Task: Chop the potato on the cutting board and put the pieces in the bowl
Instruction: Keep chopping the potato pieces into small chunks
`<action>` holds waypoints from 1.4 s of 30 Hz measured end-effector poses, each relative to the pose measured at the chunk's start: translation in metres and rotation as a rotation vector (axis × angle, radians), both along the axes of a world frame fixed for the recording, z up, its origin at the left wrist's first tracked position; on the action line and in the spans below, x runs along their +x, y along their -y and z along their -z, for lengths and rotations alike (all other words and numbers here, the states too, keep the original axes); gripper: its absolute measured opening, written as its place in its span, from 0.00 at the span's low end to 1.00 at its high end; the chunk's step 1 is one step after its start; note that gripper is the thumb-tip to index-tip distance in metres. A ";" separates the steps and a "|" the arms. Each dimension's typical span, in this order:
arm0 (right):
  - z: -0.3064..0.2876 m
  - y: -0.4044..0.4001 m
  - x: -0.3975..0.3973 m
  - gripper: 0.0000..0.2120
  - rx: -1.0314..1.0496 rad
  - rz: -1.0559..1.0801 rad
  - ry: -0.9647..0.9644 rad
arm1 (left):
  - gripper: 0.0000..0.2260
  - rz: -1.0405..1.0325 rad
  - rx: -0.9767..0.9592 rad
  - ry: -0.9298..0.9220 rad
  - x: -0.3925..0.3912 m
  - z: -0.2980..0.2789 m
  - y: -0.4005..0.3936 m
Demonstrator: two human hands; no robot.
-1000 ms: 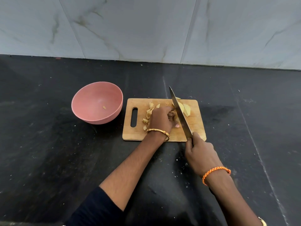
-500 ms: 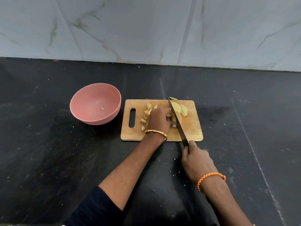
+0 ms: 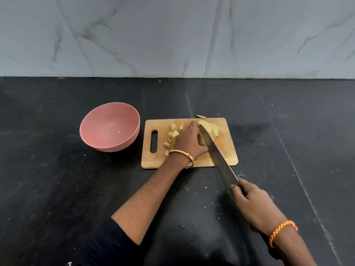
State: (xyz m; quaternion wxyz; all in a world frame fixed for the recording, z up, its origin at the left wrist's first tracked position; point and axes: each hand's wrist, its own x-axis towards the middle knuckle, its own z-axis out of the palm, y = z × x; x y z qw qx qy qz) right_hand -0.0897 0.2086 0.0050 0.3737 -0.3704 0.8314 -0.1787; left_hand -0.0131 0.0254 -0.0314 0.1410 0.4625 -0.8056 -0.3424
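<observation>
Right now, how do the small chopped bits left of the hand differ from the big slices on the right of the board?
The small bits are thin, irregular chips in a loose heap beside the left hand. The big slices are broad rounded pieces, overlapping beyond the knife. Both are pale yellow potato on the cutting board.

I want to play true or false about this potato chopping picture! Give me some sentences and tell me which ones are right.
1. The right hand holds the knife. True.
2. The pink bowl is full of potato. False: only one small piece shows inside.
3. The left hand steadies the potato on the cutting board. True.
4. The bowl sits to the right of the board. False: it sits to the left.
5. One slice lies off the board on the black counter. True.
</observation>
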 end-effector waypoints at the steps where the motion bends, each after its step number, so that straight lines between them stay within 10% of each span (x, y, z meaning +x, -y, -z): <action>1: 0.001 0.001 0.000 0.13 -0.008 0.008 -0.002 | 0.32 0.007 -0.001 0.000 0.000 -0.001 0.001; 21: 0.000 0.006 -0.002 0.11 -0.070 0.062 0.038 | 0.11 0.302 -0.240 0.343 0.004 -0.017 0.022; 42: -0.001 0.008 -0.009 0.14 -0.148 0.123 0.138 | 0.15 -0.184 0.260 0.128 0.004 -0.013 -0.003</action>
